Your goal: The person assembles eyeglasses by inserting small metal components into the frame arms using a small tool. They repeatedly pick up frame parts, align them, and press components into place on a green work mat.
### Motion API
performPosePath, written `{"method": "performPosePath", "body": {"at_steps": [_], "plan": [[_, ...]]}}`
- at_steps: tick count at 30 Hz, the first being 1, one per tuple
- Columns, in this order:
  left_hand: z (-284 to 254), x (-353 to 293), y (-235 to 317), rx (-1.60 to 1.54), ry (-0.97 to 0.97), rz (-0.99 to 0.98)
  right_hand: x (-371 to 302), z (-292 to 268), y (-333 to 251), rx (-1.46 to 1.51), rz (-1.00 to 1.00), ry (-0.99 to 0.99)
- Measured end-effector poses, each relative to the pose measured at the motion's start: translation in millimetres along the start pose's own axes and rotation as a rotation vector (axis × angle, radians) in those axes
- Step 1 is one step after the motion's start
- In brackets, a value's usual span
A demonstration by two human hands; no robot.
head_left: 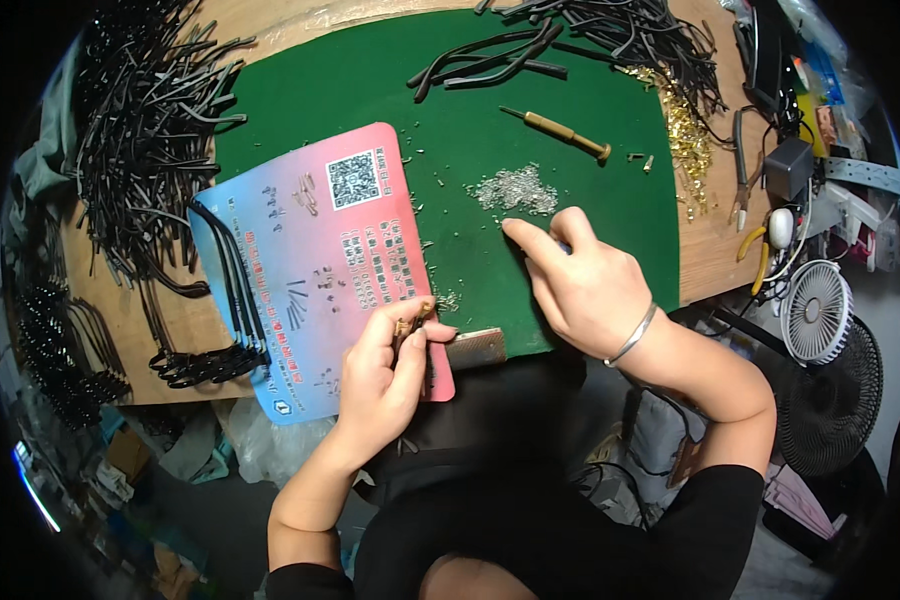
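My left hand (378,372) is closed at the near edge of the printed mat, its fingertips pinching small gold-coloured metal parts (410,324); their exact kind is too small to tell. My right hand (592,282) is over the green work mat (470,255), index finger stretched toward the near edge of a pile of tiny silver screws (516,190). Its other fingers are curled, with a dark bit of something between them that I cannot make out. A brass-coloured screwdriver (560,132) lies beyond the pile. Next to my left hand is a flat metal block (477,347).
The pink-and-blue printed mat (305,255) carries small loose parts and several black glasses temples (232,270). Heaps of black temples (150,150) lie left; more black temples (495,60) lie far. Gold-coloured parts (685,140), yellow-handled pliers (755,255) and a white fan (817,312) are right.
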State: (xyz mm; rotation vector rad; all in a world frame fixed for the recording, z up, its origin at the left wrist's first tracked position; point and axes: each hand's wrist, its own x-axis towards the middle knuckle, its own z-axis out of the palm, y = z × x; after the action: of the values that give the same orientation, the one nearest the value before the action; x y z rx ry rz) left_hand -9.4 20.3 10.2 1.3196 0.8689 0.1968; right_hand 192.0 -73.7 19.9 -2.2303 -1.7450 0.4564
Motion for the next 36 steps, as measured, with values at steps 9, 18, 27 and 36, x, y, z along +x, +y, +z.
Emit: {"method": "performPosePath", "body": {"at_steps": [9, 18, 27, 36], "plan": [[11.1, 2.8, -10.6, 0.125, 0.168, 0.128, -1.1, 2.2, -41.4, 0.500, -0.075, -0.289], [19.9, 2.8, -14.5, 0.374, 0.279, 0.297, -0.5, 4.0, -45.6, 0.443, -0.079, -0.280], [25.0, 3.6, -16.1, 0.532, 0.357, 0.409, 20.7, -10.9, -36.9, 1.527, 0.691, -0.846], [20.0, 5.2, -16.4, 0.555, 0.319, 0.431, 22.7, -9.9, -40.4, 1.548, 0.708, -0.843]]}}
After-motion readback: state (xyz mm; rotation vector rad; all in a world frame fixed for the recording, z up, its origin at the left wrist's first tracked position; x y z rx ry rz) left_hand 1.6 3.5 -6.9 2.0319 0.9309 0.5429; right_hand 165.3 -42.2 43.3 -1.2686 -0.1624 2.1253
